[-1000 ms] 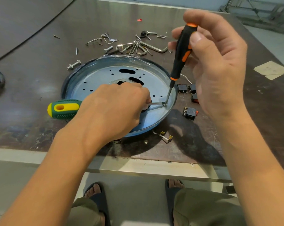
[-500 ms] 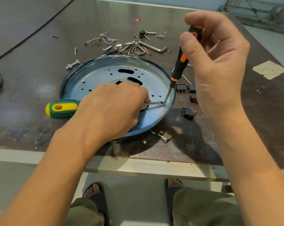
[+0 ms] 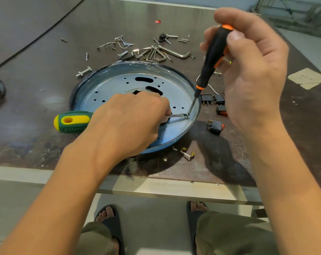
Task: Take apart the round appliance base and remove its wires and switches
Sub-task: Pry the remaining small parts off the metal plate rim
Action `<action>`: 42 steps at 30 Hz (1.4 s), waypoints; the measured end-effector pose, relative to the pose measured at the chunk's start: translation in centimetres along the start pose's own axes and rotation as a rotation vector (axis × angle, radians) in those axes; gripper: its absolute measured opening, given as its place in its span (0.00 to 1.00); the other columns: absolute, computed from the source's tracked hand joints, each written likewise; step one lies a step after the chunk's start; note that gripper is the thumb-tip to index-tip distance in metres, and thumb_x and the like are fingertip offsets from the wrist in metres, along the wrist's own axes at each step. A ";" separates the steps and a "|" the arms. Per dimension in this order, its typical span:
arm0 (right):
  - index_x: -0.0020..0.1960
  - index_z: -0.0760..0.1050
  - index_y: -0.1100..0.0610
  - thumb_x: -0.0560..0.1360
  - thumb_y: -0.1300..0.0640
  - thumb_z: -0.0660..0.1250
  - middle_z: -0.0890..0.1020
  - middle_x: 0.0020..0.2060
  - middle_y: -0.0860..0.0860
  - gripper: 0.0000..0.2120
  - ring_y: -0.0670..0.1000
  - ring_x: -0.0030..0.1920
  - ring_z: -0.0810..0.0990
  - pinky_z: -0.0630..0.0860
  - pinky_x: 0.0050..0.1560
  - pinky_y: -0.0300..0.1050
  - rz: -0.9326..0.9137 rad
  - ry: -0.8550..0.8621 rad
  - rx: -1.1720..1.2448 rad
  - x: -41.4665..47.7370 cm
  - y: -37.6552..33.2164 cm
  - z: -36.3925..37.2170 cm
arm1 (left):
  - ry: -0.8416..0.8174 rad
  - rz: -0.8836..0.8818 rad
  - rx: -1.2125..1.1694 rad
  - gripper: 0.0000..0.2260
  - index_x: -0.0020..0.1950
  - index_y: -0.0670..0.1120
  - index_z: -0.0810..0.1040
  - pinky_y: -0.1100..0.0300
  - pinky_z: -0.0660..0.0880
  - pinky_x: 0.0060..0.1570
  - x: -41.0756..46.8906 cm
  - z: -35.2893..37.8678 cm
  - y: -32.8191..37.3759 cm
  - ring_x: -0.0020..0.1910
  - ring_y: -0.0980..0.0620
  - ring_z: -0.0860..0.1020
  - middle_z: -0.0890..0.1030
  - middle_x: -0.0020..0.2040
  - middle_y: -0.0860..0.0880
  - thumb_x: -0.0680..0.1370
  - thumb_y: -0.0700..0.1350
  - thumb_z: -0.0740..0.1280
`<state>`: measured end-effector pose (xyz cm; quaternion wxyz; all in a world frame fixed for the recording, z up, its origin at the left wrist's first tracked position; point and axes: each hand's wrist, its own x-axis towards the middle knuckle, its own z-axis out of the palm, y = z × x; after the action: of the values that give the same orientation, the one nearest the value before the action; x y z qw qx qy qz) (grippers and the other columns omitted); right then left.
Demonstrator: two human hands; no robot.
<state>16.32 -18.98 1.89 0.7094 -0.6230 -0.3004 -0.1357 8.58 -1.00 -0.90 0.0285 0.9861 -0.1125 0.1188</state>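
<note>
Dark scuffed tabletop [image 3: 36,80] with pale metal edge [image 3: 174,190], grey floor [image 3: 156,219] beneath

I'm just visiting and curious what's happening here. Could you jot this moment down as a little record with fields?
Left hand: grips green-and-yellow screwdriver, laid across the round base
Right hand: holds black-and-orange screwdriver, steeply tilted
Tool tips: both meet at the base's inner wall, right side
Switches: several black ones loose on the table, right of the base
Behind base: loose screws, hex keys
</note>
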 end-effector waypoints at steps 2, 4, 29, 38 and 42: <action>0.62 0.75 0.65 0.83 0.65 0.59 0.81 0.48 0.57 0.11 0.54 0.51 0.80 0.78 0.54 0.52 0.002 0.013 0.010 0.0 -0.1 0.2 | -0.006 -0.006 -0.003 0.10 0.58 0.56 0.75 0.49 0.77 0.41 0.0 -0.1 0.0 0.47 0.44 0.79 0.80 0.54 0.54 0.80 0.46 0.61; 0.60 0.76 0.63 0.81 0.64 0.66 0.80 0.47 0.52 0.09 0.46 0.49 0.78 0.75 0.54 0.46 -0.036 0.013 -0.065 0.0 -0.2 0.5 | -0.009 -0.012 -0.005 0.10 0.59 0.57 0.75 0.49 0.77 0.40 0.0 -0.1 0.0 0.47 0.44 0.79 0.80 0.55 0.54 0.80 0.45 0.62; 0.63 0.74 0.64 0.79 0.65 0.70 0.78 0.46 0.53 0.13 0.49 0.48 0.78 0.78 0.52 0.50 -0.058 -0.019 -0.146 0.0 0.0 0.6 | 0.002 -0.002 0.012 0.09 0.57 0.55 0.76 0.49 0.78 0.39 0.0 -0.2 0.1 0.45 0.43 0.80 0.80 0.53 0.52 0.79 0.45 0.62; 0.61 0.71 0.61 0.82 0.67 0.56 0.76 0.47 0.56 0.10 0.53 0.43 0.75 0.74 0.38 0.49 -0.059 0.014 -0.036 0.7 -0.9 -0.7 | 0.017 -0.006 -0.001 0.09 0.58 0.55 0.76 0.52 0.75 0.37 0.0 -0.2 0.2 0.45 0.44 0.79 0.80 0.53 0.53 0.79 0.46 0.63; 0.55 0.75 0.58 0.81 0.63 0.60 0.75 0.38 0.51 0.06 0.50 0.34 0.71 0.69 0.30 0.45 -0.026 -0.018 -0.129 1.0 -1.3 -1.4 | 0.003 -0.009 -0.002 0.09 0.57 0.54 0.76 0.51 0.76 0.38 0.0 -0.3 0.2 0.45 0.44 0.79 0.80 0.53 0.53 0.79 0.45 0.63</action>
<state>16.71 -20.42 3.45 0.6632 -0.6647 -0.3054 -0.1583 8.44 -1.18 -0.59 0.0303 0.9864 -0.1084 0.1199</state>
